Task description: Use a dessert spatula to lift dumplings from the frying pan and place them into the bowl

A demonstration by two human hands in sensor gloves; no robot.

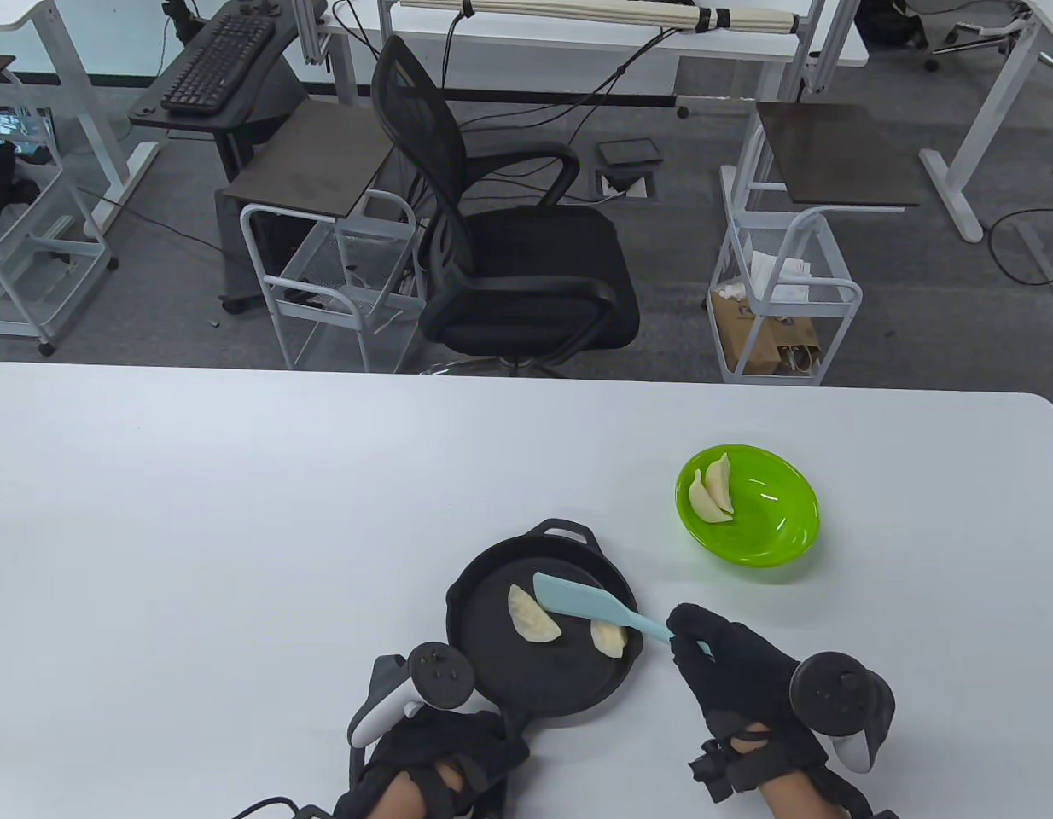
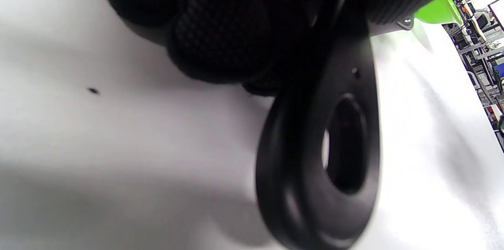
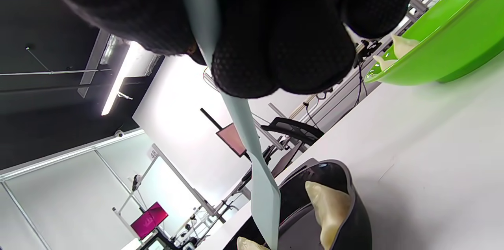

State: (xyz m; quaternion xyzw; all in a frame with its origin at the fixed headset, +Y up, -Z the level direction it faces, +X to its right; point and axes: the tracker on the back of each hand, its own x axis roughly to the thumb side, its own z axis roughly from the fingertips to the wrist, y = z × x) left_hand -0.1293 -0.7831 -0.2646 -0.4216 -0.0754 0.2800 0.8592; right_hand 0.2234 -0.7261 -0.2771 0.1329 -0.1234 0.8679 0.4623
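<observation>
Left hand (image 1: 441, 755) grips the pan (image 1: 545, 636) handle, steadying it; right hand (image 1: 735, 674) pinches the spatula (image 1: 590, 607), blade over two dumplings (image 1: 533, 616), bowl (image 1: 748, 514) waiting nearby.

The frying pan (image 1: 543, 674) is black, the dessert spatula (image 1: 590, 607) is pale blue and the dumplings (image 1: 533, 616) are cream. At the right the bowl (image 1: 770, 533) is bright green, the desk (image 1: 236, 512) is white, and both gloves are black.

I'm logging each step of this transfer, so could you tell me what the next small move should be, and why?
Probably lower the spatula blade and slide it under the left dumpling. The right hand holds it over the frying pan, blade tip beside that dumpling; the left hand steadies the handle; two dumplings remain.
</observation>
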